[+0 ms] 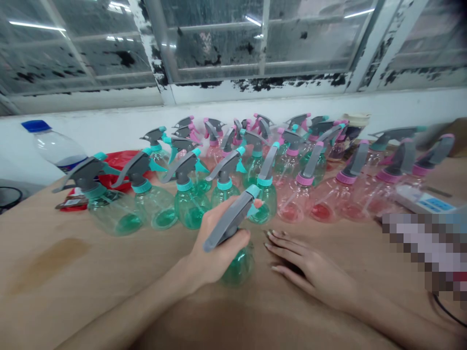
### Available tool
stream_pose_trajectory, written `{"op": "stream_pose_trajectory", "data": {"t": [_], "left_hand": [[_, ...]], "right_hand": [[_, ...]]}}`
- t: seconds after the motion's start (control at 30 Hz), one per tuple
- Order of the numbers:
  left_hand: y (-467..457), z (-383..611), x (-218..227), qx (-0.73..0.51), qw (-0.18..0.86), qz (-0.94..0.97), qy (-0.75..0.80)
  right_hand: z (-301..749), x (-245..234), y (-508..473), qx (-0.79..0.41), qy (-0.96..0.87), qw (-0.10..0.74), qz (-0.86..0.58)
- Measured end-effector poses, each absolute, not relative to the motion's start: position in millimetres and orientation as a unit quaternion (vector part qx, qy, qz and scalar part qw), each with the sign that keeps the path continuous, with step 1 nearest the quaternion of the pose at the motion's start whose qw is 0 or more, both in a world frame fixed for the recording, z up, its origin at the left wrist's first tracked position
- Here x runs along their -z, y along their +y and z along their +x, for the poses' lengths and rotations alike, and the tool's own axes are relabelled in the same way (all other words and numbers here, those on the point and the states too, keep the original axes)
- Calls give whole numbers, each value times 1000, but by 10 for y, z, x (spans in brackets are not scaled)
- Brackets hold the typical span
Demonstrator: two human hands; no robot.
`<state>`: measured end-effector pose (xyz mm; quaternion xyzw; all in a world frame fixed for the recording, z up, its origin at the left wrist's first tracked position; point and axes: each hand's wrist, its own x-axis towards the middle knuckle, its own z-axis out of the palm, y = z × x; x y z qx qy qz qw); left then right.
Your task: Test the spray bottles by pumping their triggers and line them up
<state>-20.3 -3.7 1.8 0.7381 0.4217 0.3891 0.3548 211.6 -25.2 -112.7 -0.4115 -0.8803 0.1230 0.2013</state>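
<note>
My left hand point(215, 243) is wrapped round the neck of a green spray bottle point(239, 265) with a grey trigger and teal cap, which stands on the brown table point(73, 282) in front of me. My right hand point(306, 265) lies flat on the table just to the right of that bottle, fingers stretched out and holding nothing. Behind them stand rows of finished spray bottles: green ones with teal caps point(189, 204) on the left and pink ones with pink caps point(321, 204) on the right.
A clear plastic bottle with a blue cap point(51, 143) and a red tray point(120, 163) stand at the back left. A white device point(423, 201) lies at the right, with a black cable point(448, 311) below it. A white ledge and grimy windows close off the back.
</note>
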Motion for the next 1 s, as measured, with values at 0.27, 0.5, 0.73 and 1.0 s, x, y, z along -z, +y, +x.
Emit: {"op": "stream_pose_trajectory", "data": {"t": [0.27, 0.5, 0.73, 1.0], "left_hand": [[-44, -182, 57, -420, 288, 746, 429], [-61, -166, 64, -426, 301, 737, 430], [-72, -172, 75, -431, 311, 738, 415], [-43, -179, 67, -425, 333, 731, 417]], "right_hand": [[2112, 1125, -260, -112, -883, 190, -415], [2125, 1154, -248, -113, -882, 184, -420], [2126, 1162, -241, -129, -877, 191, -421], [2127, 1173, -233, -137, -872, 208, -421]]}}
